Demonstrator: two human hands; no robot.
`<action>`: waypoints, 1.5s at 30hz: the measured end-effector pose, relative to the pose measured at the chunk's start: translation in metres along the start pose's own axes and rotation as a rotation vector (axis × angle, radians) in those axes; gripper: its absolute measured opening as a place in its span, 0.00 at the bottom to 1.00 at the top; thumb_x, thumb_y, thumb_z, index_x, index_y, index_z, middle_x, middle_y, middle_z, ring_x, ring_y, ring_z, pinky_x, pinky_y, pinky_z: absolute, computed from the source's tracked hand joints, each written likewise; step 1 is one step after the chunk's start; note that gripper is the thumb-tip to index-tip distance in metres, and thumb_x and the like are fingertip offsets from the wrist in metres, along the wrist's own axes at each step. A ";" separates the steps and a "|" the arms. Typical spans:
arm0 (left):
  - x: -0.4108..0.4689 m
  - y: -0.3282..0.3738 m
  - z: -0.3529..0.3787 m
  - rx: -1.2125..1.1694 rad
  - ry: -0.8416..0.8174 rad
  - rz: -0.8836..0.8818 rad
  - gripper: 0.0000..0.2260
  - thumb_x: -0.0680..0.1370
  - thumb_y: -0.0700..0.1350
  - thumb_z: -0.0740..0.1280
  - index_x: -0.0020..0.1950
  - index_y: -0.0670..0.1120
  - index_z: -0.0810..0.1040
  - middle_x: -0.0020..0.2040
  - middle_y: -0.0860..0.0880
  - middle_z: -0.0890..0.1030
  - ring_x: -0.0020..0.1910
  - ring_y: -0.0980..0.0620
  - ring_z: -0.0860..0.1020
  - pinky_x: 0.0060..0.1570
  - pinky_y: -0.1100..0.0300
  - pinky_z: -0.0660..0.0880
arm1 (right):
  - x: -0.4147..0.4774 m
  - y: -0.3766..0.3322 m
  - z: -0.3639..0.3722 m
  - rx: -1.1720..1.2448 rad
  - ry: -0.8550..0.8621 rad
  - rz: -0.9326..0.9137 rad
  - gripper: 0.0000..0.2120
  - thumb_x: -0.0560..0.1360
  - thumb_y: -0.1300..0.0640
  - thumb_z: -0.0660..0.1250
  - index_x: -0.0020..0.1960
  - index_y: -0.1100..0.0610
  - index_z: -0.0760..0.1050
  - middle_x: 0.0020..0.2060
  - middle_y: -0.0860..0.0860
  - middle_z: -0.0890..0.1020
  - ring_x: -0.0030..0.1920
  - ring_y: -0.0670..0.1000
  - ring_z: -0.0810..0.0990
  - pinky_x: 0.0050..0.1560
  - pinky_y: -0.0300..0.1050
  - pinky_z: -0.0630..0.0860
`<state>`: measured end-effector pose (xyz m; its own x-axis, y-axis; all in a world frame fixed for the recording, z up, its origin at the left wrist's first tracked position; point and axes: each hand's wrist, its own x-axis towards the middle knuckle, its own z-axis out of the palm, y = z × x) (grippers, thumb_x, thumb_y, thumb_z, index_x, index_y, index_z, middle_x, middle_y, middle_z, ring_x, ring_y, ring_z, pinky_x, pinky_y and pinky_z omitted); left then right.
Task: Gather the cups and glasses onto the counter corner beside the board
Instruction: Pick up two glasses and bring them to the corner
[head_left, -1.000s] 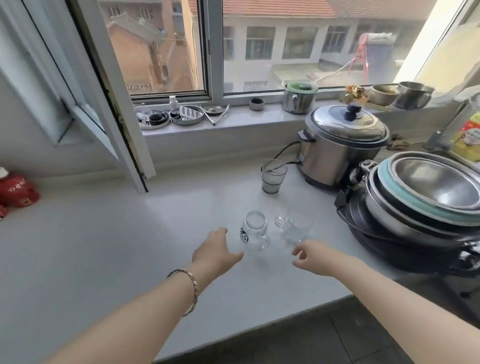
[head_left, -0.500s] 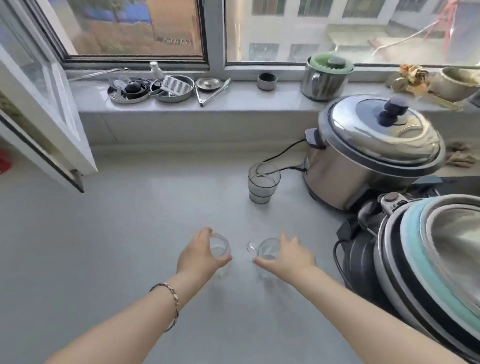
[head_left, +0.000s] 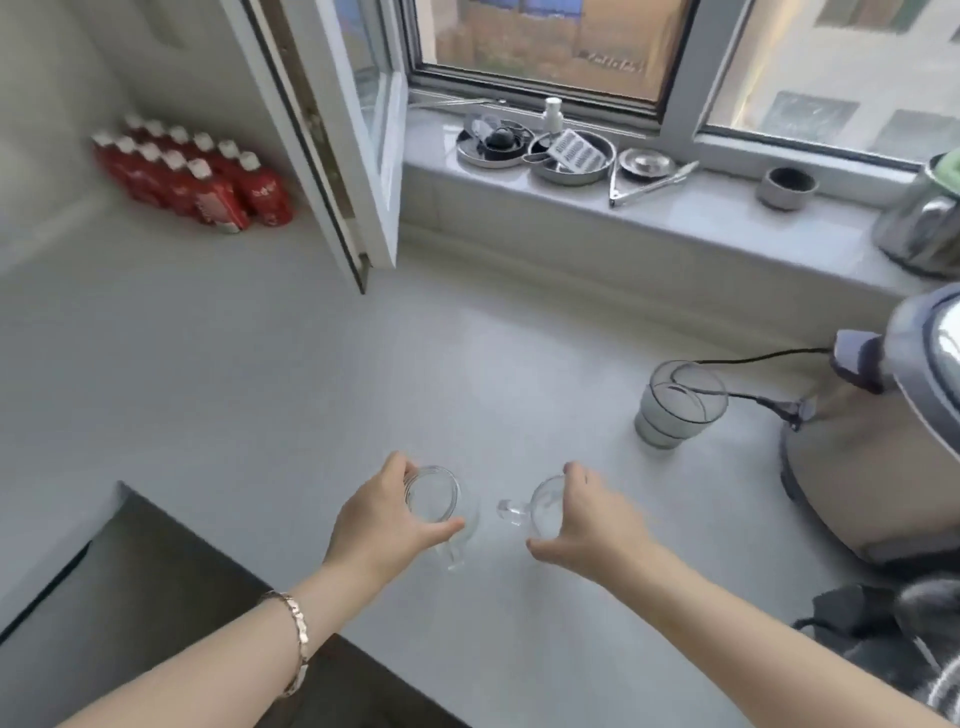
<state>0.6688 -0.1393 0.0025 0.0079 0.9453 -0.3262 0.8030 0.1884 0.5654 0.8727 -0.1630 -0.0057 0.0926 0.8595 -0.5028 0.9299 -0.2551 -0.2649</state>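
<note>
My left hand (head_left: 382, 525) grips a clear glass jar mug (head_left: 436, 501) by its rim, thumb on the near side, just above the white counter (head_left: 234, 374). My right hand (head_left: 589, 519) wraps around a clear glass cup with a handle (head_left: 537, 506); the handle points left toward the jar. The two glasses are a small gap apart. A grey tinted tumbler (head_left: 675, 405) stands on the counter farther right, next to the cooker's cord. No board is in view.
A steel rice cooker (head_left: 883, 441) stands at the right edge. An open window sash (head_left: 337, 145) juts over the counter. Red bottles (head_left: 192, 176) are packed in the far left corner. Metal dishes (head_left: 566, 153), tongs and a small bowl sit on the sill.
Both hands have closed around the jar and the handled cup. The view has swung left, bringing the red bottles and the counter corner into sight.
</note>
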 end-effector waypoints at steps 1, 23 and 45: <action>-0.008 -0.012 -0.013 -0.004 0.034 -0.024 0.24 0.62 0.57 0.77 0.48 0.49 0.69 0.41 0.50 0.78 0.41 0.48 0.77 0.36 0.59 0.69 | 0.001 -0.015 -0.002 -0.034 -0.003 -0.080 0.32 0.68 0.45 0.69 0.65 0.58 0.61 0.61 0.52 0.72 0.58 0.55 0.77 0.46 0.45 0.70; -0.390 -0.435 -0.248 -0.176 0.786 -0.832 0.26 0.62 0.59 0.76 0.53 0.49 0.72 0.47 0.54 0.79 0.46 0.51 0.78 0.40 0.60 0.71 | -0.209 -0.529 0.214 -0.583 -0.231 -1.194 0.42 0.63 0.50 0.75 0.72 0.44 0.58 0.63 0.50 0.67 0.59 0.54 0.76 0.56 0.45 0.78; -0.444 -0.766 -0.452 -0.246 0.813 -1.100 0.25 0.66 0.56 0.74 0.53 0.42 0.69 0.38 0.48 0.74 0.39 0.46 0.75 0.32 0.56 0.63 | -0.275 -0.924 0.411 -0.799 -0.309 -1.493 0.41 0.65 0.57 0.74 0.72 0.45 0.57 0.67 0.51 0.64 0.63 0.55 0.71 0.57 0.47 0.75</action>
<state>-0.2189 -0.5829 0.0561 -0.9662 0.1543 -0.2067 0.0452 0.8902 0.4533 -0.1587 -0.3459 0.0388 -0.9275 -0.0053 -0.3738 0.0827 0.9722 -0.2191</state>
